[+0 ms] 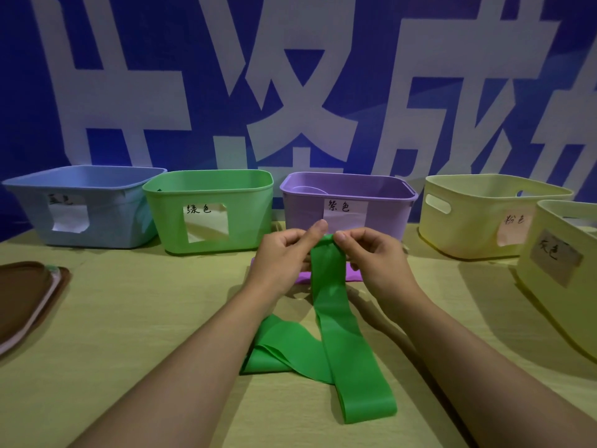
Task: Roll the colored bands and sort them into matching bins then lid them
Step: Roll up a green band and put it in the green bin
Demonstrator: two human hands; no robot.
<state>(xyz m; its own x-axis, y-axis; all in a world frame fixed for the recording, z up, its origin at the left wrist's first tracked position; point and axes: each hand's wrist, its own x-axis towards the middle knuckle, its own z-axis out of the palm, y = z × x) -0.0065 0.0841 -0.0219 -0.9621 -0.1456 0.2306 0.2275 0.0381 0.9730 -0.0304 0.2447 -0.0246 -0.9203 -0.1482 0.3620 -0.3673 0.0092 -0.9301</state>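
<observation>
A long green band point(336, 321) trails from my hands down over the table toward me, its loose part folded at the near left. My left hand point(284, 257) and my right hand point(371, 257) both pinch its far end between thumb and fingers, just in front of the purple bin point(381, 195). A purple band point(305, 276) lies flat on the table under my hands, mostly hidden. The green bin point(245, 202) stands left of the purple one, with a paper label on its front.
A blue bin point(106, 218) stands at the far left and two pale yellow bins point(468, 221) point(555, 286) at the right, all labelled. Stacked brown lids point(22, 295) lie at the table's left edge. A blue banner wall rises behind the bins.
</observation>
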